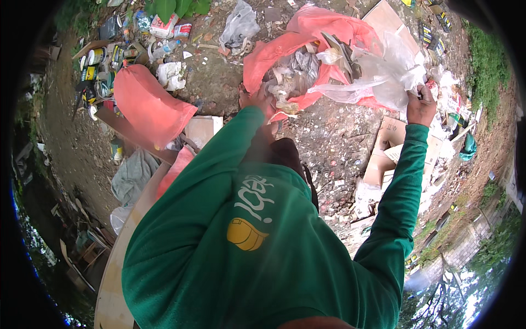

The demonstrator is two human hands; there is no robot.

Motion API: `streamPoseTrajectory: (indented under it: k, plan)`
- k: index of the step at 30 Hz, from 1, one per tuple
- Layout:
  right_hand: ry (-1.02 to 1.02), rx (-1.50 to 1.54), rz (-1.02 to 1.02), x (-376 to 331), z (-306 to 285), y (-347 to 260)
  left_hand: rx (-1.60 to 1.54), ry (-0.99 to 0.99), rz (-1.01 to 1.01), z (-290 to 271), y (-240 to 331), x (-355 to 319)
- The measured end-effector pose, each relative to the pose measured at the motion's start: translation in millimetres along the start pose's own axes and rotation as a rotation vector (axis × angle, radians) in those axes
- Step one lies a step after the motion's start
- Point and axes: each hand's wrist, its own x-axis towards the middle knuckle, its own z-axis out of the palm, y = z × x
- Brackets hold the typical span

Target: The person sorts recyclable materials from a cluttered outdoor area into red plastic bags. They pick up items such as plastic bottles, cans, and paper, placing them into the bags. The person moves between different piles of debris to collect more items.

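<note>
Sorting looks underway: right hand clenched on clear plastic sheeting, left hand gripping the red bag's rim, so pulling free likely needs that bag held firm.

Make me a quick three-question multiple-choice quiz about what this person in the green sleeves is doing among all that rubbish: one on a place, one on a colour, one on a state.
1. Where is the right hand?
A. Raised at the right side of the big sack, gripping crumpled clear plastic film
B. Flat on the ground
C. Inside a cardboard box

2. What colour is the large open plastic sack?
A. Blue
B. Pinkish red
C. Black

3. What state is that sack in?
A. Tied shut
B. Empty and folded
C. Open, with mixed scraps inside

Answers: 1 A, the fingers close on the film beside the sack. 2 B, its walls are pinkish red. 3 C, its mouth gapes, paper and plastic scraps show inside, and the left hand is at its near rim.
</note>
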Motion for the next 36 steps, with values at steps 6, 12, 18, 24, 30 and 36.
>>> streamPoseTrajectory:
  k: [6,12,18,24,30,36]
  plan:
    - [0.138,0.607,0.429,-57.8,-3.2,103.0,-0.019,-0.037,-0.010,-11.6,16.0,5.2]
    - [0.140,0.752,0.589,-83.7,-48.0,167.5,-0.074,-0.110,-0.081,-10.2,20.5,10.2]
    - [0.284,0.869,0.656,-102.1,-97.7,193.9,-0.033,-0.171,-0.096,-29.8,30.5,0.7]
    - [0.277,0.684,0.919,-151.5,-141.4,266.7,0.023,-0.199,-0.103,-26.2,27.7,-1.6]
    - [0.754,0.670,1.198,-250.7,-385.5,448.1,0.042,-0.232,-0.057,-33.3,35.5,1.9]
    - [0.883,0.168,1.236,-256.2,-463.1,435.2,0.091,-0.255,-0.100,-33.9,28.9,-4.7]
